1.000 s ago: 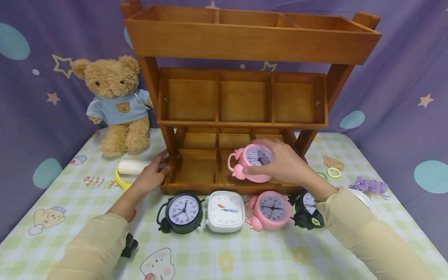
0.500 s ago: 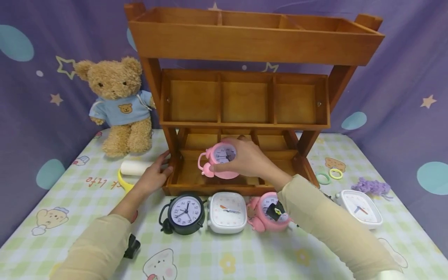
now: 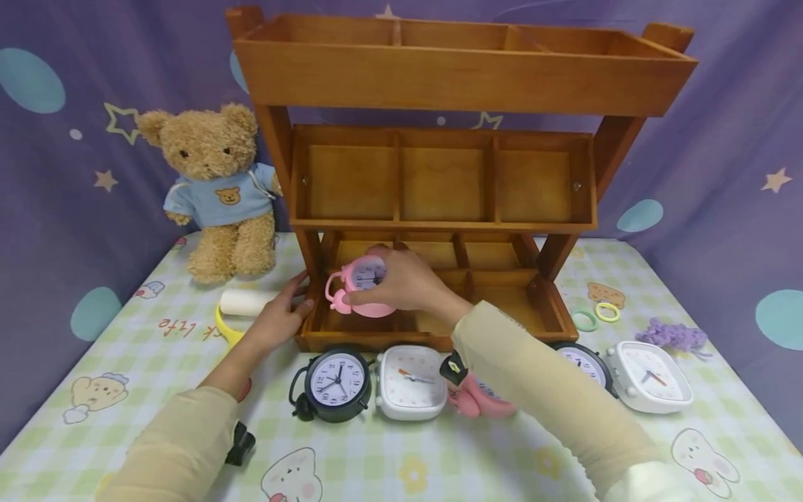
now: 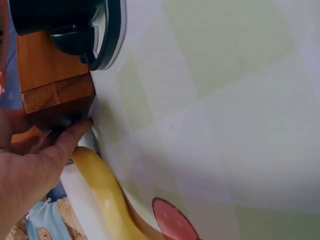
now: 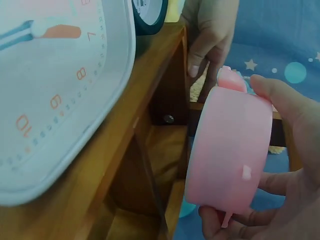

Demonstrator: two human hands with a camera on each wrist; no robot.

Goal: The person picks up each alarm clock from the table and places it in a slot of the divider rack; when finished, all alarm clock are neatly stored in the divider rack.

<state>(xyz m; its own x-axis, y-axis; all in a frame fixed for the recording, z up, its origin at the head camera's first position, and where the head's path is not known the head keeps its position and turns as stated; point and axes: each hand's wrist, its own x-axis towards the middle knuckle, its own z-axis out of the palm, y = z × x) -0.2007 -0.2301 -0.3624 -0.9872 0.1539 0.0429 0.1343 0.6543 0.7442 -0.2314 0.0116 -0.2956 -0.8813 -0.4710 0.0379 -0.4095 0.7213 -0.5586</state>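
Note:
My right hand (image 3: 401, 279) grips a pink twin-bell alarm clock (image 3: 370, 308) and holds it over the front left compartment of the bottom tray of a three-tier wooden rack (image 3: 439, 226). In the right wrist view the pink clock (image 5: 230, 145) is seen side on, between the thumb and fingers of my right hand (image 5: 295, 125), above the wooden compartment (image 5: 150, 165). My left hand (image 3: 290, 300) rests against the rack's front left corner. Its thumb presses the corner block (image 4: 55, 90) in the left wrist view, where the left hand (image 4: 35, 165) holds nothing.
Along the tray's front stand a black clock (image 3: 335, 383), a white square clock (image 3: 410, 382), a pink clock (image 3: 477, 401) half under my forearm, another black clock (image 3: 583, 362) and a white one (image 3: 649, 375). A teddy bear (image 3: 213, 188), white roll (image 3: 245, 301) and yellow band (image 3: 221, 324) lie left; hair rings (image 3: 596, 314) lie right.
My right hand has carried the pink clock leftward, from the tray's right-middle part to its left compartment. The left hand has stayed on the corner.

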